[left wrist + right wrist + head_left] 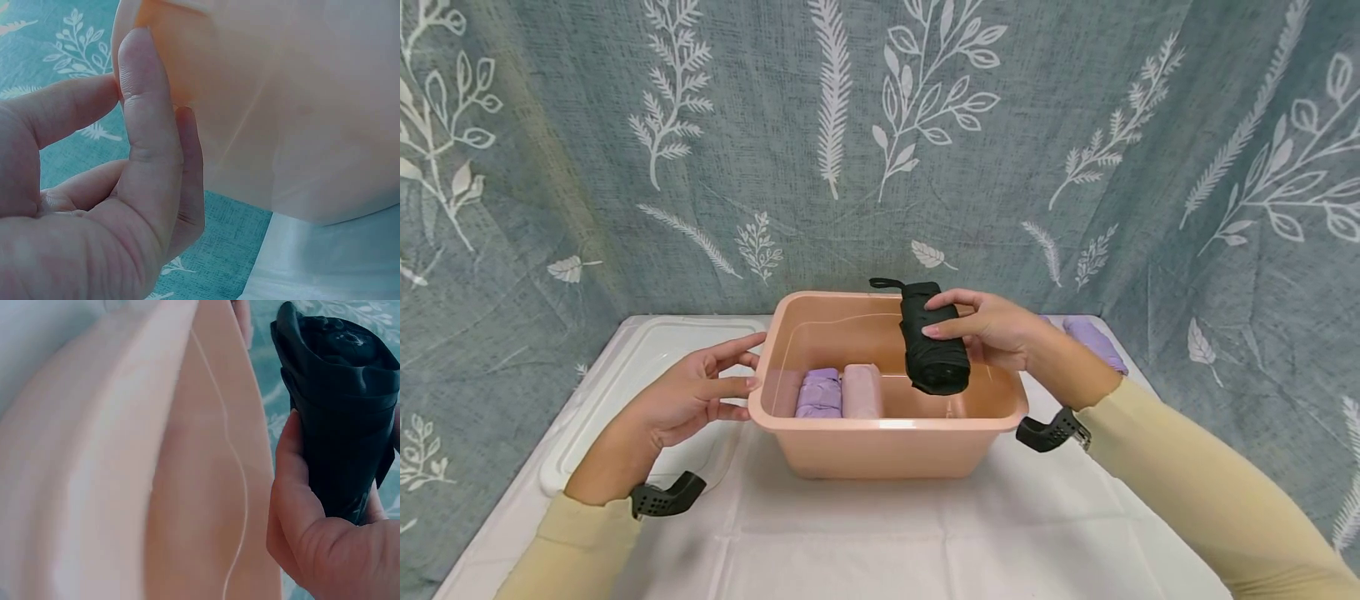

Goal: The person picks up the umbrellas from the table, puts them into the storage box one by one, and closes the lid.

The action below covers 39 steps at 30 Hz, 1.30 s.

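Observation:
A black folded umbrella (934, 342) with a wrist loop is gripped in my right hand (992, 325) above the right half of a peach plastic bin (880, 450). The right wrist view shows the umbrella (344, 419) with fingers and thumb round its sides. My left hand (696, 392) touches the bin's left rim with fingers spread; in the left wrist view its fingertips meet the bin's rim (119, 56). Inside the bin, at the left, a purple rolled bundle (818, 394) stands beside a pale pink one (861, 392).
A white lid (655, 342) lies on the table's left side, partly behind my left hand. Another purple rolled bundle (1096, 343) lies at the back right, partly hidden by my right arm. A patterned grey-blue cloth (760, 167) hangs behind the white-covered table (842, 542).

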Each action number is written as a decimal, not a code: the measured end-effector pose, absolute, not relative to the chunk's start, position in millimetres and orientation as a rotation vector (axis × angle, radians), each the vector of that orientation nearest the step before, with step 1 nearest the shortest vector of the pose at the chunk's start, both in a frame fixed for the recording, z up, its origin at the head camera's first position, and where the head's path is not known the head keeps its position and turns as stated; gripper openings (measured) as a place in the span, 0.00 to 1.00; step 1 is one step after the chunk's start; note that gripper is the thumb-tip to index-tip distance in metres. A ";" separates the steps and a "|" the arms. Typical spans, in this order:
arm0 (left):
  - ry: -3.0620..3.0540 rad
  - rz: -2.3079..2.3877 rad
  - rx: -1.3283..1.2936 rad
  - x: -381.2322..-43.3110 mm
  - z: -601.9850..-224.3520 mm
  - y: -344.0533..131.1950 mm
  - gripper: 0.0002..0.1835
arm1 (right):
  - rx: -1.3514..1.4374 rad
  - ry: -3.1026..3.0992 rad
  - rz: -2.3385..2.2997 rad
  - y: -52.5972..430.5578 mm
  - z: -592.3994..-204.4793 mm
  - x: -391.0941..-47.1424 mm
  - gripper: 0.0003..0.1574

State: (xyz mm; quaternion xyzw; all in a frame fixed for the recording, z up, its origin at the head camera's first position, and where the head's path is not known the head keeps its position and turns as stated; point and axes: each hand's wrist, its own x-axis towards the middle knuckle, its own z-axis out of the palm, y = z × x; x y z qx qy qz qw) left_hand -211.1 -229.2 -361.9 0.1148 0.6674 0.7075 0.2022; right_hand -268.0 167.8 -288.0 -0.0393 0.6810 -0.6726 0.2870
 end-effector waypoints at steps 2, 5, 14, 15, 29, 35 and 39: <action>1.866 1.974 0.320 -210.7 -361.6 -229.1 0.42 | -0.113 1.817 -1.772 163.3 -289.8 -273.2 0.26; 1.870 1.973 0.319 -210.3 -361.5 -228.9 0.42 | -0.125 1.829 -1.731 157.6 -292.5 -280.0 0.24; 1.871 1.966 0.304 -210.8 -361.7 -229.0 0.42 | -0.148 1.797 -1.602 145.1 -296.1 -293.0 0.23; 1.869 1.966 0.302 -210.9 -361.7 -229.1 0.42 | -0.137 1.794 -1.591 143.2 -296.7 -294.3 0.22; 1.867 1.971 0.316 -211.8 -361.3 -228.7 0.43 | -0.093 1.840 -1.360 122.9 -308.0 -309.1 0.24; 1.863 1.975 0.324 -211.9 -361.4 -228.9 0.42 | -0.064 1.870 -1.252 116.3 -312.9 -312.9 0.25; 1.866 1.977 0.327 -212.1 -361.7 -228.7 0.42 | -0.059 1.887 -1.169 112.5 -315.1 -315.6 0.24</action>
